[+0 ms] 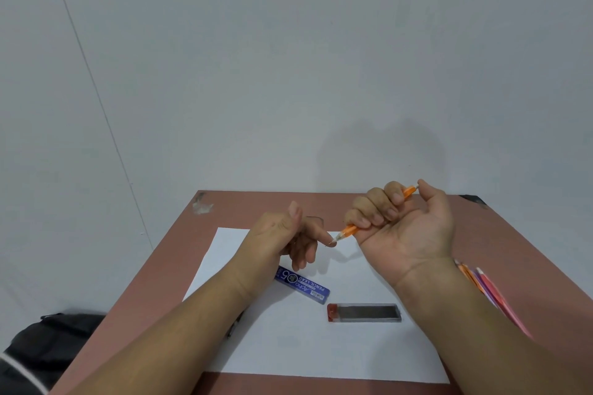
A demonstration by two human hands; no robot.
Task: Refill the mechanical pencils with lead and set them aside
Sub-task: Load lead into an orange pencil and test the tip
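On the white paper [288, 340], a blue case [303, 285] reads "PENCIL LEAD"; right hand [401, 221] fingers grip an orange pencil [348, 230], left hand [288, 237] loosely curled

Centre: the white paper [321, 340] lies on the brown table [500, 240], with bare sheet at 6 o'clock.
Mid-sheet obstacles: the blue lead case [303, 285] and the clear lead case [365, 313] lie apart, with a gap of paper between them.
Above the sheet: the left hand [288, 239] and the right hand [401, 221] hover, the orange pencil [348, 231] bridging them.
3 o'clock: the spare pencils [484, 285] lie by the right forearm.
12 o'clock: the wall [288, 74] closes the far edge.
8 o'clock: the black bag [48, 340] sits off the table.
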